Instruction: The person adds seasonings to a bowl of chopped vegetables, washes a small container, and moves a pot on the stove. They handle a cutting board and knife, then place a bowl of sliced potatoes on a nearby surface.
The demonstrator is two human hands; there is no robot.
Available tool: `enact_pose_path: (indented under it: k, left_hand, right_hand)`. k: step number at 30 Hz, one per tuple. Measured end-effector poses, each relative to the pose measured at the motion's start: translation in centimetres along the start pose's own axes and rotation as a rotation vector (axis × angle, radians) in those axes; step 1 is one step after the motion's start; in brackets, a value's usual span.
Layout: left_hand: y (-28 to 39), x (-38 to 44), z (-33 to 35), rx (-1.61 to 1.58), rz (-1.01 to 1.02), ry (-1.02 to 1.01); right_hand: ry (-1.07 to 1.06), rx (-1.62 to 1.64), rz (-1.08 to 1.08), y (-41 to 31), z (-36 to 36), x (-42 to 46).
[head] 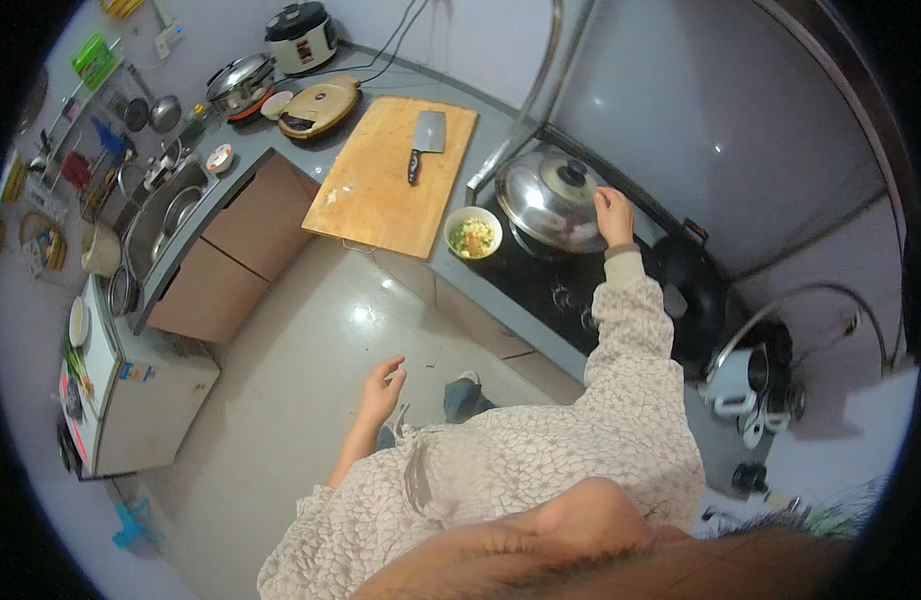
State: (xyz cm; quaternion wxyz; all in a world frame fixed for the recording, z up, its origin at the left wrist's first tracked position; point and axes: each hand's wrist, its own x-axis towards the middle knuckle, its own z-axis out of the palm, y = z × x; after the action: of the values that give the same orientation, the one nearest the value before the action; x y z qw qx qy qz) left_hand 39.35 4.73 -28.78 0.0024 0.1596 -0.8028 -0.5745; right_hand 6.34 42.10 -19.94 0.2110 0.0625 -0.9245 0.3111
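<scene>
My right hand (615, 216) is at the right edge of a domed metal lid (539, 214) with a black knob, which covers a pan on the black gas stove. Its fingers are bent near the rim; whether they grip it cannot be made out. My left hand (384, 386) hangs over the floor in front of me, fingers apart and holding nothing. Left of the lid stands a white bowl (473, 233) with chopped green and pale pieces and a brownish powder. A cleaver (428, 142) with a black handle lies on the wooden cutting board (370, 180).
A black wok (689, 300) sits right of the lidded pan. Behind the board stand a round electric griddle (321, 106), a lidded steel pot (241, 84) and a rice cooker (301, 41). The sink (149, 225) and a white low cabinet or appliance (145, 405) are at left.
</scene>
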Motion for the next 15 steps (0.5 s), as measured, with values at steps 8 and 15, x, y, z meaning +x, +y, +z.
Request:
enact_pose_path:
  k: [8, 15]
  left_hand:
    - [-1.5, 2.1, 0.9, 0.082, -0.143, 0.099]
    - [1.7, 8.1, 1.6, 0.087, -0.062, -0.041]
  right_hand:
    - [-0.332, -0.323, 0.232, 1.5, 6.2, 9.9]
    - [0.040, -0.163, 0.080, 2.3, -5.0, 8.7]
